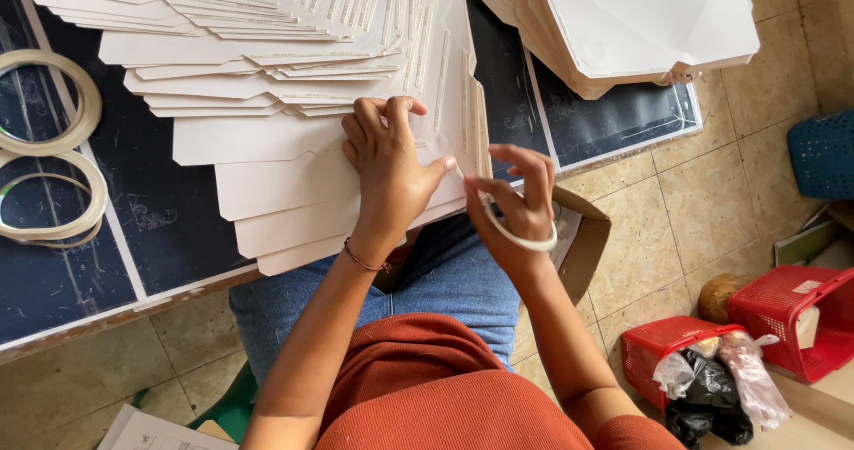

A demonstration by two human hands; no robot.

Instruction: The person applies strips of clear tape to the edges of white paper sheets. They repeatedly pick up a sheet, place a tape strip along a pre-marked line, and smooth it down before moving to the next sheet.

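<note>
The table [169, 228] is a dark board with pale lines and a worn wooden edge; a fanned heap of flat cream card blanks [267, 85] lies across its middle, overhanging the near edge; a second stack of folded cream cards [623, 23] sits at the far right end; two rolls of pale tape [44, 148], perhaps double-sided, lie at the left; beige tiled floor [694, 210] lies below.

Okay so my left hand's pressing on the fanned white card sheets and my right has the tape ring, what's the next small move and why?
Probably draw the tape ring down along the top sheet's edge: the right hand pinches the tape end beside the left hand's thumb, which pins the fanned card sheets flat on the dark table.
</note>
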